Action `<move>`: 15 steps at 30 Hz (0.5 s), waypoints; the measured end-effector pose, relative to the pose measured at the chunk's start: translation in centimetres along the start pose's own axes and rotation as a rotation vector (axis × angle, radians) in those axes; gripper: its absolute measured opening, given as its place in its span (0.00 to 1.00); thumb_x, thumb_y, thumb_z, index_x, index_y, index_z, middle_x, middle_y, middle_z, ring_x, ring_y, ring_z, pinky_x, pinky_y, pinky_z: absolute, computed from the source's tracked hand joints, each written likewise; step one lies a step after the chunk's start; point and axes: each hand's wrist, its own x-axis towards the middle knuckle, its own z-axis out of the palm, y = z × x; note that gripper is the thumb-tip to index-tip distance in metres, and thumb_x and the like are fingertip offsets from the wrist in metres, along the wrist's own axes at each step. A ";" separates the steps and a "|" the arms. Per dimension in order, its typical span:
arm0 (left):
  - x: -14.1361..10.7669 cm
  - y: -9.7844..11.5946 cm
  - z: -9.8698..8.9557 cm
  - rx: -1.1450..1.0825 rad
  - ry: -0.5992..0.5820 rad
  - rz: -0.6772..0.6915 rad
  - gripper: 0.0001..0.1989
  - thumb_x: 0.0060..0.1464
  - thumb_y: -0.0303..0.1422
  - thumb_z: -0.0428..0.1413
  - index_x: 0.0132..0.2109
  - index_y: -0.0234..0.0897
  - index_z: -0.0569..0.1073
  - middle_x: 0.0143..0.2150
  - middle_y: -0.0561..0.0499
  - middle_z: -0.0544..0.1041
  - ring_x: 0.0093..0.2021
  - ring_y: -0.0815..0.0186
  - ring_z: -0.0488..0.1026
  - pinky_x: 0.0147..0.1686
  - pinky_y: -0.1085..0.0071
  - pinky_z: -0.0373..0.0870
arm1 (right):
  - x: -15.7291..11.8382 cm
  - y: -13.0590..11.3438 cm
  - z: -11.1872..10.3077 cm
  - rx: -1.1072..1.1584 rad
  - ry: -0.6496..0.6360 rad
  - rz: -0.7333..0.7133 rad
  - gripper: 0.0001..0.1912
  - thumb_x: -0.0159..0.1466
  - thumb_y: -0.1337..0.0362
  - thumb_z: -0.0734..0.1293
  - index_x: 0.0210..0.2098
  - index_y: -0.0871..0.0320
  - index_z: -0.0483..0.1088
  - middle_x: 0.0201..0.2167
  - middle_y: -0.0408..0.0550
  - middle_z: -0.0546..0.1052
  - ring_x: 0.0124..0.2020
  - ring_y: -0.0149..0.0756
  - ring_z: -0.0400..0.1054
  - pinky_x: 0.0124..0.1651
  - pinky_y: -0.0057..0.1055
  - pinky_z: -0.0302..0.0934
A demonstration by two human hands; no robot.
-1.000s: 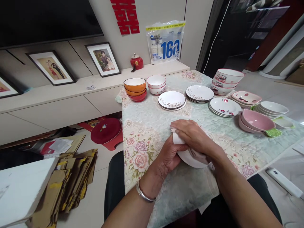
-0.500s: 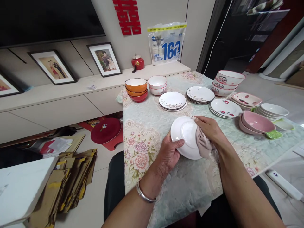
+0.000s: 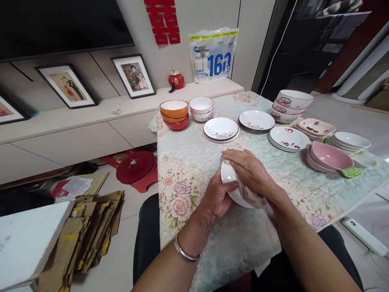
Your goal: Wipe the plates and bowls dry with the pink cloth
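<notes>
My left hand (image 3: 217, 194) grips a white plate (image 3: 229, 174) by its left edge, thumb lying over the plate's underside. The plate is tilted above the table, its footed back turned up toward me. Across its right part lies my right hand (image 3: 251, 172), fingers stretched together and pressing a beige-pink cloth (image 3: 251, 196) onto the plate. That hand and the cloth hide much of the plate, and both are slightly blurred. Just beyond my hands stand a stack of plates with a brown floral pattern (image 3: 221, 128) and another stack of red-flowered plates (image 3: 288, 138).
A floral cloth covers the table (image 3: 182, 170). Orange and red bowls (image 3: 174, 114), white bowls (image 3: 201, 108), dark-rimmed plates (image 3: 256, 121), tall bowls (image 3: 291, 105), strawberry-pattern dishes (image 3: 316, 126), pale bowls (image 3: 349, 141) and pink bowls (image 3: 331, 155) stand around. Flattened cardboard (image 3: 91, 227) lies on the floor, left.
My right hand has moved left and across the plate with the cloth, from the plate's right rim to over its middle. My left hand has barely moved.
</notes>
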 end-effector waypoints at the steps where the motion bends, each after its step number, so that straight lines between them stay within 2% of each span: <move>1: -0.1 0.1 0.1 -0.003 -0.008 -0.011 0.31 0.34 0.22 0.68 0.50 0.36 0.75 0.41 0.49 0.80 0.44 0.58 0.75 0.49 0.63 0.66 | 0.0 0.7 -0.2 0.033 0.053 0.060 0.20 0.70 0.65 0.54 0.55 0.54 0.72 0.59 0.49 0.74 0.62 0.42 0.65 0.66 0.47 0.53; 4: -0.3 0.2 0.3 0.006 -0.044 -0.023 0.36 0.34 0.23 0.69 0.55 0.37 0.72 0.44 0.47 0.80 0.48 0.54 0.74 0.51 0.60 0.65 | -0.1 2.3 -0.5 0.077 0.172 0.216 0.21 0.69 0.64 0.55 0.55 0.57 0.72 0.57 0.52 0.75 0.59 0.43 0.68 0.62 0.43 0.60; 6: -0.3 0.2 0.3 0.019 -0.056 -0.022 0.37 0.35 0.24 0.69 0.56 0.38 0.72 0.46 0.46 0.80 0.49 0.53 0.74 0.51 0.60 0.65 | -0.2 2.5 -0.5 0.009 0.180 0.241 0.22 0.69 0.64 0.54 0.57 0.57 0.71 0.58 0.54 0.74 0.59 0.45 0.67 0.62 0.46 0.59; 9: -0.2 0.1 0.0 0.016 -0.048 -0.026 0.35 0.36 0.23 0.69 0.55 0.37 0.73 0.44 0.47 0.80 0.46 0.57 0.74 0.49 0.63 0.66 | -0.3 1.2 -0.1 -0.118 0.094 0.104 0.22 0.69 0.64 0.54 0.59 0.57 0.69 0.61 0.55 0.71 0.63 0.48 0.63 0.65 0.51 0.52; 12: 0.0 0.0 -0.2 0.006 -0.037 -0.019 0.31 0.36 0.23 0.69 0.51 0.37 0.74 0.43 0.49 0.79 0.42 0.62 0.74 0.47 0.66 0.66 | 0.0 0.1 0.3 -0.111 -0.010 -0.065 0.21 0.70 0.65 0.53 0.58 0.56 0.69 0.62 0.52 0.70 0.64 0.45 0.61 0.67 0.51 0.48; 13: 0.0 0.0 -0.3 0.004 -0.035 -0.018 0.31 0.35 0.23 0.69 0.51 0.37 0.74 0.42 0.50 0.79 0.42 0.62 0.74 0.48 0.66 0.66 | 0.1 0.0 0.3 -0.089 -0.008 -0.076 0.21 0.71 0.65 0.53 0.57 0.56 0.70 0.61 0.51 0.71 0.63 0.44 0.62 0.67 0.49 0.49; 15: 0.1 0.0 -0.2 0.002 -0.035 -0.024 0.33 0.35 0.23 0.69 0.52 0.38 0.74 0.43 0.49 0.80 0.45 0.58 0.75 0.49 0.63 0.66 | 0.1 0.6 0.3 -0.071 0.072 -0.006 0.20 0.71 0.63 0.54 0.56 0.56 0.71 0.58 0.52 0.74 0.60 0.44 0.64 0.64 0.48 0.54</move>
